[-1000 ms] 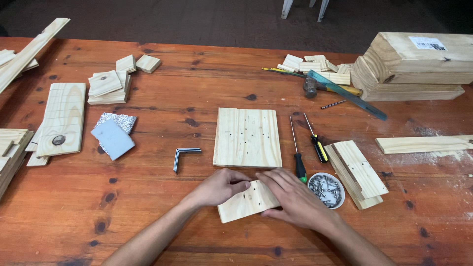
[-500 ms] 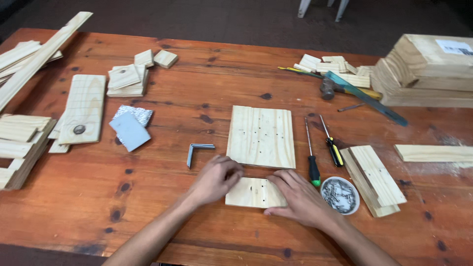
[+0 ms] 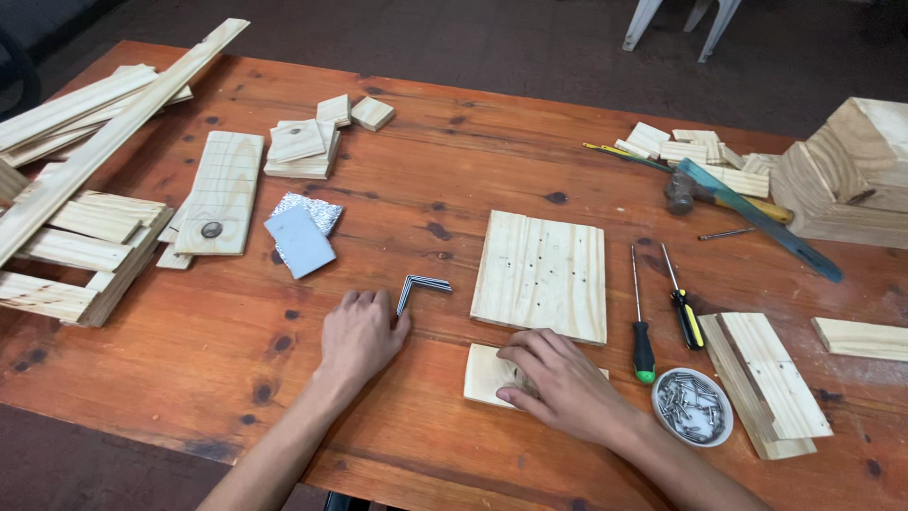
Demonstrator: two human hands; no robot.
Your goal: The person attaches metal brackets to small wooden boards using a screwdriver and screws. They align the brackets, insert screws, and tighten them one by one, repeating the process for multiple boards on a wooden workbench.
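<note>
At the near edge of the reddish-brown wooden counter (image 3: 454,142), the person's right hand (image 3: 558,383) lies palm-down on a small pale pine board (image 3: 487,376), fingers spread and pressing flat; the grip is open, nothing clasped. The left hand (image 3: 359,331) rests flat on the counter, its fingertips touching or just short of a bent grey metal angle bracket (image 3: 421,287); that grip is likewise open and holds nothing.

Just beyond the small board lies a larger square pine panel (image 3: 541,274) with drilled holes. Toward the right edge of it lie a green-handled screwdriver (image 3: 641,326) and a black-and-yellow-handled screwdriver (image 3: 683,310), side by side, with a round white dish of screws (image 3: 692,407) near the front edge. A hammer (image 3: 700,194) lies toward the far right corner. Long pine slats (image 3: 85,170) are stacked along the left edge.
</note>
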